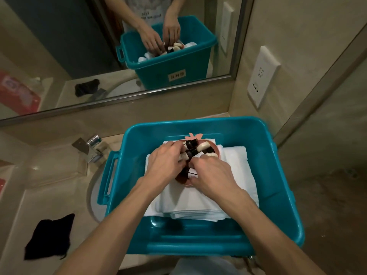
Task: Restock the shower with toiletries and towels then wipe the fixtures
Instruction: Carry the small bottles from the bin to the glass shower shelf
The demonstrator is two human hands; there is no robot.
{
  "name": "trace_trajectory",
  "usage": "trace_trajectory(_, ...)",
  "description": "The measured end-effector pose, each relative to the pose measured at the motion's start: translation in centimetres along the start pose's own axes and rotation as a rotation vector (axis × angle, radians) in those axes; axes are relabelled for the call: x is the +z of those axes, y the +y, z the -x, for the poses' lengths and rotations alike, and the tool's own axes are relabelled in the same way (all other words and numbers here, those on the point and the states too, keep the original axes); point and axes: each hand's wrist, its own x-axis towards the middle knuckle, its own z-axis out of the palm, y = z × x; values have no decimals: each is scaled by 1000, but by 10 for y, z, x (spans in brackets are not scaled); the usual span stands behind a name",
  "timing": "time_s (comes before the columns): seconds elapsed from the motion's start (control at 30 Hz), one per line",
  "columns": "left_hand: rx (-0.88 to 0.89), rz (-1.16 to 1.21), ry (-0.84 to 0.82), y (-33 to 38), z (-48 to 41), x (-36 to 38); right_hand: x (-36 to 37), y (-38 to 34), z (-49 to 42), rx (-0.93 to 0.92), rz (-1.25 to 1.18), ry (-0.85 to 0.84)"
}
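A teal plastic bin [278, 195] sits on the vanity over the sink. Inside it lies a stack of folded white towels [198, 205]. On the towels rests a pink tray [217, 149] holding several small white toiletry bottles with dark caps [200, 146]. My left hand [164, 159] reaches into the tray, its fingers curled around one small bottle. My right hand [210, 171] is beside it, fingertips pinching another dark-capped bottle at the tray's near end.
A chrome faucet [93, 147] stands left of the bin. A black cloth [49, 237] lies on the counter at lower left. The mirror [99, 46] behind reflects the bin. A wall socket [262, 76] is on the right, beside a glass panel [327, 126].
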Motion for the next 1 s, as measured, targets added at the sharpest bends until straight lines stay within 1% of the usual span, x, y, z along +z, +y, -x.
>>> trace_trajectory(0.07, -63, 16, -15, 3, -5, 0, -10, 6, 2, 19, -21, -3)
trace_trajectory(0.13, -88, 27, -20, 3, -7, 0, -17, 13, 2, 15, -37, -16)
trace_trajectory(0.23, -108, 11, -17, 4, -8, -2, -23, 21, 6, -36, -57, -55)
trace_trajectory(0.33, -81, -69, 33, 8, -7, -3, -26, 28, 10, -59, -109, -82)
trace_trajectory(0.43, -51, -87, 62, 10, -1, 0, -29, 37, 10, -44, -289, -106)
trace_trajectory(0.5, -49, -76, 44, 9, 0, 2, -34, 45, 6, 9, -420, -103)
trace_trajectory(0.67, -63, 1, -32, 7, 4, -3, -35, 67, 4, 126, -654, -56)
trace_trajectory(0.77, -84, 17, -125, 6, 11, -15, -25, 71, 6, 213, -841, -40)
trace_trajectory(0.83, -144, 100, -176, 4, 15, -24, -18, 70, 6, 296, -1006, -21)
trace_trajectory(0.9, -190, 246, -177, 0, 21, -32, -12, 66, 6, 338, -1157, -9)
trace_trajectory(0.93, -205, 334, -160, -3, 23, -35, -10, 63, 7, 347, -1215, -1)
trace_trajectory(1.0, -259, 587, -127, -9, 26, -38, -7, 56, 9, 358, -1301, 20)
